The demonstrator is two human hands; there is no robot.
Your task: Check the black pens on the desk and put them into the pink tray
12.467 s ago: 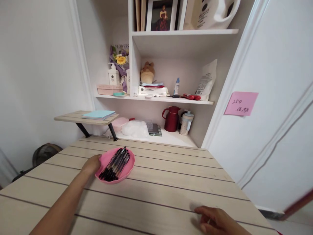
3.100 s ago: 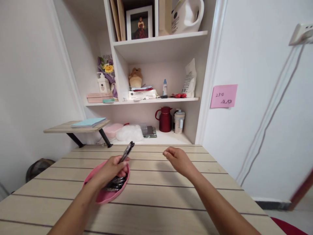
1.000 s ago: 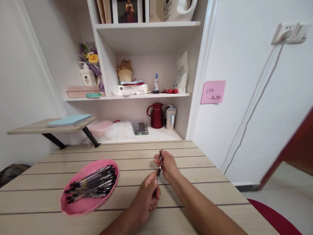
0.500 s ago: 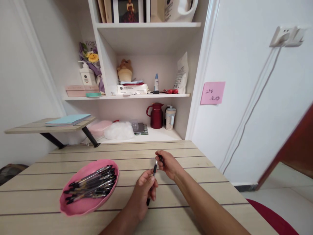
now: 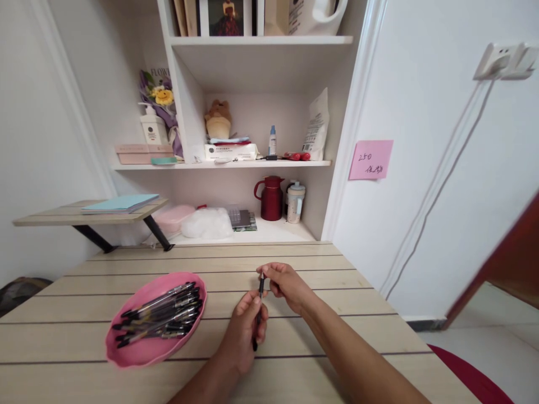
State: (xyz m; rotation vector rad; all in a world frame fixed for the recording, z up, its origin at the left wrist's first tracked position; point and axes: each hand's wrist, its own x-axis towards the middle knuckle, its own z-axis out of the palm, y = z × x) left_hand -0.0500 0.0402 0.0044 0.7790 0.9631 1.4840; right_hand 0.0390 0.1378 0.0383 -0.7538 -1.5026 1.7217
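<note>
My left hand [image 5: 244, 328] is closed around the barrel of a black pen [image 5: 261, 287]. The pen stands steeply, its silvery tip upward and its black lower end sticking out below my fingers. At the tip, the thumb and fingers of my right hand [image 5: 283, 283] are pinched together. Any small thing inside the right palm is hidden. To the left, a pink scalloped tray [image 5: 147, 358] holds a pile of pens [image 5: 168, 314] with clear barrels and black ends.
Both hands are above a slatted wooden table [image 5: 337, 336]. A small raised shelf [image 5: 46, 214] carries blue paper [image 5: 122, 203] at the left. Behind the table are a red jug [image 5: 272, 199], a pale cup [image 5: 295, 203] and a white plastic bag [image 5: 207, 223].
My right hand has shifted slightly left, its fingertips now at the pen's tip. The black piece seen in it before is no longer visible. The pen stands more upright.
</note>
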